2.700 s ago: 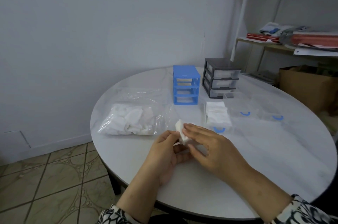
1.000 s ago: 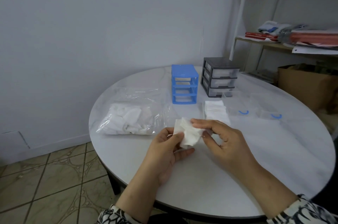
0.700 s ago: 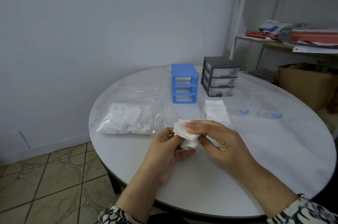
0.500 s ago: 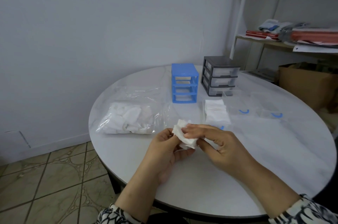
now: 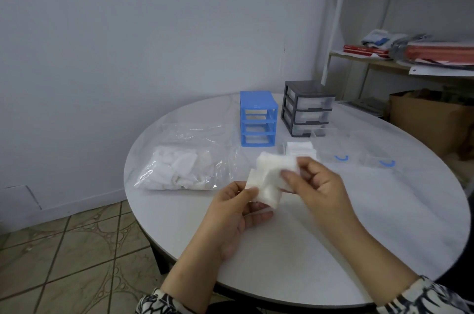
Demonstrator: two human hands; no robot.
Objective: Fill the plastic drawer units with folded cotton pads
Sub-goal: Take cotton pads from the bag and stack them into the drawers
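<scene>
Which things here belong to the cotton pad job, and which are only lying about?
Job: cotton pad in both hands (left, right); bag of pads; blue drawer unit; grey drawer unit; folded pads.
Lying about: cardboard box; shelf; red books.

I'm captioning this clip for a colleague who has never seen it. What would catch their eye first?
Both hands, left hand and right hand, pinch a white cotton pad above the round table's near edge. Behind it stand a blue drawer unit and a grey drawer unit, side by side. A clear bag of pads lies to the left.
</scene>
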